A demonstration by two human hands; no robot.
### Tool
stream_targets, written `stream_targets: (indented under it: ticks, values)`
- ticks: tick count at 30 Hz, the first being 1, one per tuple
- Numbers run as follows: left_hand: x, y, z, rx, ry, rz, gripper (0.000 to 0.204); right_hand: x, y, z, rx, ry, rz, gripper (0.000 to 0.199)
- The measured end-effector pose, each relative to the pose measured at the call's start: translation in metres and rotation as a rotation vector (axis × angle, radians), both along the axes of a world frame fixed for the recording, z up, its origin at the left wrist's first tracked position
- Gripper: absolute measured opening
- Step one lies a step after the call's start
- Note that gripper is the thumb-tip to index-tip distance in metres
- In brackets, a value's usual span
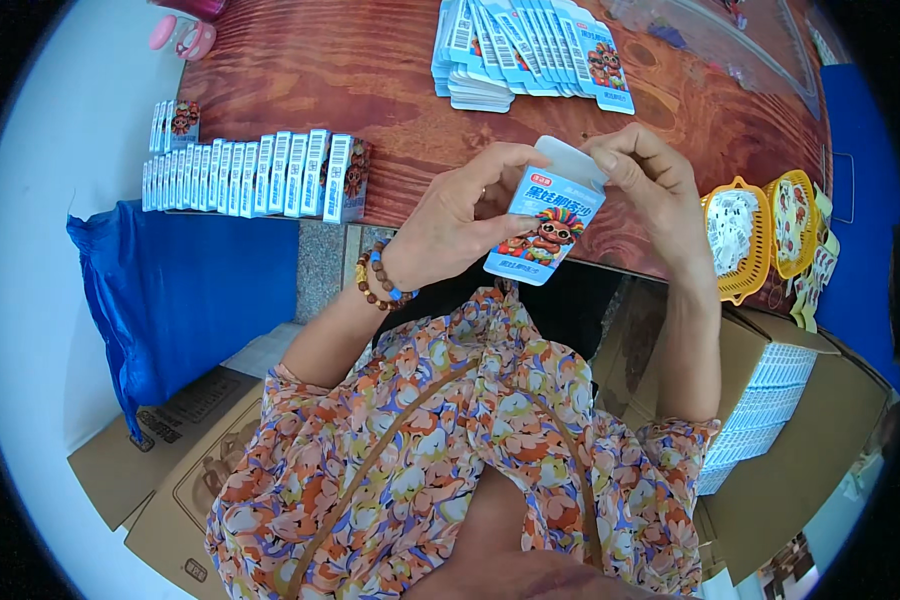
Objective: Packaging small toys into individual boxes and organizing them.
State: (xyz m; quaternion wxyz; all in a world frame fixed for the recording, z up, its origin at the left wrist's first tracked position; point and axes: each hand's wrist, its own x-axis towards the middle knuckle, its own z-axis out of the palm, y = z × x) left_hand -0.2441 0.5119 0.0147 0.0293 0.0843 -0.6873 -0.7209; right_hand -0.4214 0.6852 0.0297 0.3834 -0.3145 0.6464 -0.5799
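Both hands hold one small light-blue carton (550, 222) with a cartoon figure on its front, above the near edge of the wooden table (370, 80). My left hand (460, 215), with a beaded bracelet on the wrist, grips the carton's left side. My right hand (650, 180) pinches the white top flap, which stands up open. A fanned stack of flat blue cartons (530, 50) lies farther back on the table. A row of upright assembled cartons (255, 175) lines the table's left edge.
Two yellow plastic baskets (760, 230) with small packets sit at the right. A cardboard box (770, 420) holding packed cartons is at lower right. Blue plastic sheeting (180, 290) hangs at left, with flattened cardboard (170, 450) below. Clear bags (720, 40) lie at the table's far right.
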Motion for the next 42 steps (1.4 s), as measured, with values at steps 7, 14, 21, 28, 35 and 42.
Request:
stream_targets:
  ticks: [7,14,21,28,35,42]
  values:
    - [0.000,0.000,-0.006,0.021,0.017,0.026,0.058,-0.001,-0.001,0.007,0.017,-0.013,0.132,0.021]
    - [-0.004,-0.001,-0.002,-0.018,-0.069,0.020,0.066,0.010,-0.003,0.011,0.134,0.152,0.022,0.022]
    - [-0.006,0.006,-0.008,0.010,-0.087,0.113,0.075,0.013,-0.004,0.018,0.153,0.419,0.116,0.029]
    - [-0.007,0.016,-0.023,0.034,0.062,0.113,0.063,0.028,0.006,0.012,0.085,0.529,-0.001,0.039]
    - [-0.013,0.012,-0.020,0.003,0.040,0.087,0.055,0.009,0.016,-0.003,-0.048,0.448,0.064,0.031]
    - [-0.011,0.004,-0.015,-0.140,0.124,0.157,0.047,0.004,-0.006,0.010,-0.069,0.417,0.103,0.028]
